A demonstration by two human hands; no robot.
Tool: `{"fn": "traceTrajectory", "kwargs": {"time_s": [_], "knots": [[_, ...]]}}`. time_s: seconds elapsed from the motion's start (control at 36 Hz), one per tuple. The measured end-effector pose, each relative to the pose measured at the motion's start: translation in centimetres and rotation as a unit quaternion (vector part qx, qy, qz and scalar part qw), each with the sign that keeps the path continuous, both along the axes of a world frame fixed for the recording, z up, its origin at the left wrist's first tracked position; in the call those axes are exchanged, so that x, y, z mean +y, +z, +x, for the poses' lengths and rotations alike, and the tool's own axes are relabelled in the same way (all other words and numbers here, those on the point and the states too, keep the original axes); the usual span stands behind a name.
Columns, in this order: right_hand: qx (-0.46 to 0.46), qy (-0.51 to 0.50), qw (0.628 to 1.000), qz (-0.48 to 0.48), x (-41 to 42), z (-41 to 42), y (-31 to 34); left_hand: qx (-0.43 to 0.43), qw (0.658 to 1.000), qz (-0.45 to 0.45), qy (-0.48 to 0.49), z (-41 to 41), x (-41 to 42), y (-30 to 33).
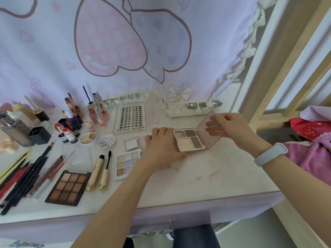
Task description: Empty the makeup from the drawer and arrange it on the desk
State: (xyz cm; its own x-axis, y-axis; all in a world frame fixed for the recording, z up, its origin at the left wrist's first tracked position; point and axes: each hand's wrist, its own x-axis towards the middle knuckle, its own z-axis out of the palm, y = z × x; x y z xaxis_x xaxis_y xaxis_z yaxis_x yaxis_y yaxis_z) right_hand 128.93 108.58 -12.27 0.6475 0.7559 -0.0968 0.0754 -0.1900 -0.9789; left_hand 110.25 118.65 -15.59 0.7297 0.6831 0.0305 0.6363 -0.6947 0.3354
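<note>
A small eyeshadow palette is held open on the table. Its flat pink base is pressed down by the left hand, with the thumb tucked along the near edge, most likely so the base cannot slide. The see-through brown lid is pinched at its far edge by the right hand and tipped back, so the four square colours inside can be seen. The lid looks like thin, smooth plastic, and fingers show through it.

Left of the palette, more makeup is laid out in neat rows: a shiny pastel palette, a dark palette of brown squares, two gold tubes, and a flat sheet of false lashes. This palette is probably being put beside them. The table top is pale and marked with pink smudges. The drawer cannot be seen well under the table edge.
</note>
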Motion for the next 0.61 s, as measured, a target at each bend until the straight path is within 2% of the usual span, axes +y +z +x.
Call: {"fn": "traceTrajectory", "kwargs": {"time_s": [0.08, 0.25, 0.42, 0.61], "knots": [[0.001, -0.006, 1.000, 0.001, 0.5, -0.2, 0.0, 0.031, 0.999, 0.012, -0.003, 0.4, 0.5, -0.1], [0.017, -0.018, 1.000, 0.006, 1.2, -0.2, -0.2, 0.031, 0.999, 0.021, 0.008, 1.0, 0.6, 0.0], [0.029, -0.017, 0.999, 0.005, 1.1, 0.2, -0.5, 0.016, 1.000, 0.010, 0.021, 0.9, 0.5, -0.1], [0.037, -0.037, 0.999, 0.011, 1.0, 0.4, -0.5, -0.034, 0.998, 0.054, 0.011, 0.7, -0.9, 0.1]]}}
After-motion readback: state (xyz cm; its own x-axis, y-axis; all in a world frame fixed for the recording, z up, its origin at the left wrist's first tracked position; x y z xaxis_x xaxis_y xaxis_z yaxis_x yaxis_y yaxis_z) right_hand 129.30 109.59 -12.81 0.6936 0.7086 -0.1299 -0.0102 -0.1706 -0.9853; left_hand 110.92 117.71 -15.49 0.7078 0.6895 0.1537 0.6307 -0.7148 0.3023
